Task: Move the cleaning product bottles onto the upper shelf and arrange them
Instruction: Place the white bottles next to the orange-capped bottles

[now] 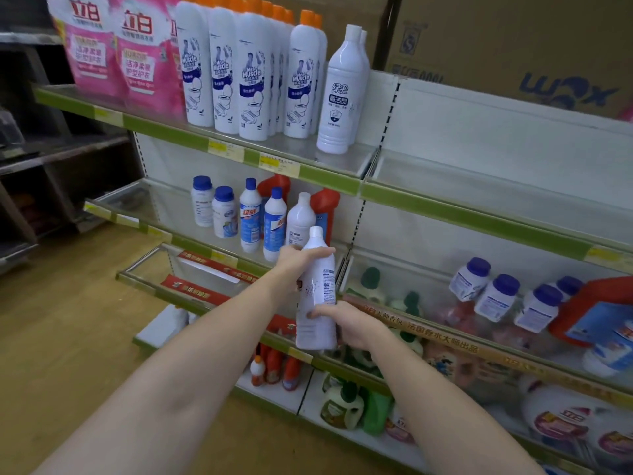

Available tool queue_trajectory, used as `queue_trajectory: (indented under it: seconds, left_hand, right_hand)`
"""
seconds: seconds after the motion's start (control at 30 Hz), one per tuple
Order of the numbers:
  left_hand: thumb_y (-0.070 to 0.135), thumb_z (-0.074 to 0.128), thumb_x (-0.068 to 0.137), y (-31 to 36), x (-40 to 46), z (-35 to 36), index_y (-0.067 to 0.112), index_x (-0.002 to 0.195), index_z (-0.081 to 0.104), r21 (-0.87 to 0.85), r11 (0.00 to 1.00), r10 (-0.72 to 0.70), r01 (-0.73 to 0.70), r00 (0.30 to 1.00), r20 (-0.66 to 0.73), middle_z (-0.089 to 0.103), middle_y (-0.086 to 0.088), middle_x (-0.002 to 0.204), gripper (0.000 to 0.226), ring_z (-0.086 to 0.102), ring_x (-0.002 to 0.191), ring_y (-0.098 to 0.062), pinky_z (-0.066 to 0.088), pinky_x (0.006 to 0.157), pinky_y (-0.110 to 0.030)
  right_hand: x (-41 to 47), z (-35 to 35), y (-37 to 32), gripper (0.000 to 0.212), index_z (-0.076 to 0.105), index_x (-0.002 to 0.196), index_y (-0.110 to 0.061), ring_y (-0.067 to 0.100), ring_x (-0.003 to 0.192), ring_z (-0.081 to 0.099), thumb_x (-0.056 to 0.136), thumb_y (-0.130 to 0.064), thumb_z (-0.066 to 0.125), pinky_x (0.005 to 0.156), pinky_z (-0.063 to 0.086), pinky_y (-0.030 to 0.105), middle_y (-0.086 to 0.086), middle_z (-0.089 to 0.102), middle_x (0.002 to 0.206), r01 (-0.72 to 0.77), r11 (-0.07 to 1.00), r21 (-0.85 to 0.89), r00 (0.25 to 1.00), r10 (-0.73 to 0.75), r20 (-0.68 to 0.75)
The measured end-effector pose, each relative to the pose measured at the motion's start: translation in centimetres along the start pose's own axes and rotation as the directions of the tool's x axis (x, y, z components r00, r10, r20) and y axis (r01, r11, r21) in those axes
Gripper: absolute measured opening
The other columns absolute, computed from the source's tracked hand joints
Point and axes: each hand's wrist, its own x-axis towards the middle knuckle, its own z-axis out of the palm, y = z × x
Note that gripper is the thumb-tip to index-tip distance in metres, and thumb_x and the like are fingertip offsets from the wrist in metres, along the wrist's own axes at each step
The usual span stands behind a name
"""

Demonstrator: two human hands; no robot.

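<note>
Both hands hold one tall white cleaning bottle (317, 289) upright in front of the middle shelves. My left hand (294, 260) grips its upper part below the neck. My right hand (349, 323) grips its lower part from the right. On the upper shelf (239, 152) two matching white bottles (342, 94) stand at the right end of a row of orange-capped Mr Muscle bottles (253, 73). Another matching white bottle (299, 217) stands on the middle shelf (191, 241), just behind the held one.
Pink detergent bags (120, 46) fill the upper shelf's left part. Blue-capped bottles (250, 214) and red bottles (325, 204) stand on the middle shelf. The right bay (479, 214) holds blue-capped jars (496, 293) lower down. Cardboard boxes (513, 39) sit on top.
</note>
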Motion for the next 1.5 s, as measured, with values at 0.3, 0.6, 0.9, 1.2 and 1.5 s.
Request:
queue_trajectory:
  seconds: [0.3,0.6,0.9,1.2,1.5]
  left_hand:
    - [0.066,0.085,0.058,3.3,0.0,-0.1,0.022,0.118,0.052,0.365,0.925,0.081,-0.103,0.994,0.077,0.061,0.001,0.110,0.082,0.062,0.097,-0.018,0.054,0.083,-0.037]
    - [0.061,0.077,0.071,2.2,0.5,-2.0,0.022,0.117,0.068,0.090,0.996,-0.015,-0.005,0.975,0.223,0.073,-0.006,0.115,0.060,0.068,0.107,-0.026,0.051,0.098,-0.044]
    - [0.041,0.092,0.062,2.9,-0.1,0.2,0.007,0.096,0.069,-0.006,0.993,0.120,-0.121,0.990,-0.072,0.075,-0.011,0.094,0.053,0.073,0.082,-0.024,0.062,0.075,-0.037]
    - [0.057,0.082,0.070,4.0,0.0,0.5,0.014,0.083,0.070,0.095,0.982,0.158,-0.166,0.984,0.086,0.067,-0.002,0.087,0.046,0.063,0.085,-0.016,0.049,0.077,-0.028]
    - [0.063,0.079,0.059,6.6,0.2,0.8,0.014,0.070,0.061,0.162,0.922,0.350,-0.351,0.936,0.038,0.053,-0.004,0.071,0.053,0.052,0.070,-0.016,0.039,0.066,-0.034]
  right_hand:
    - [0.3,0.2,-2.1,0.056,0.064,0.108,-0.022,0.021,0.102,0.068,0.061,-0.018,0.093,0.092,0.056,0.042,0.001,0.073,0.108,0.031,0.988,-0.154,0.990,-0.051,-0.131]
    - [-0.6,0.2,-2.0,0.071,0.063,0.123,-0.014,0.035,0.117,0.066,0.055,-0.020,0.083,0.099,0.055,0.047,0.015,0.071,0.123,0.014,0.999,0.050,0.998,-0.017,0.055]
    - [0.2,1.0,-2.6,0.065,0.071,0.112,-0.019,0.027,0.101,0.073,0.052,-0.030,0.092,0.097,0.056,0.051,0.003,0.078,0.104,0.091,0.992,-0.091,0.989,-0.101,-0.111]
    - [-0.6,0.6,-1.7,0.066,0.072,0.105,-0.010,0.033,0.098,0.071,0.039,-0.009,0.075,0.092,0.058,0.054,0.008,0.077,0.100,0.175,0.983,0.044,0.948,-0.157,-0.276]
    - [-2.1,-0.1,-3.8,0.067,0.064,0.111,-0.012,0.028,0.094,0.066,0.047,-0.006,0.080,0.072,0.055,0.035,0.006,0.072,0.102,0.248,0.968,-0.033,0.908,-0.244,-0.339]
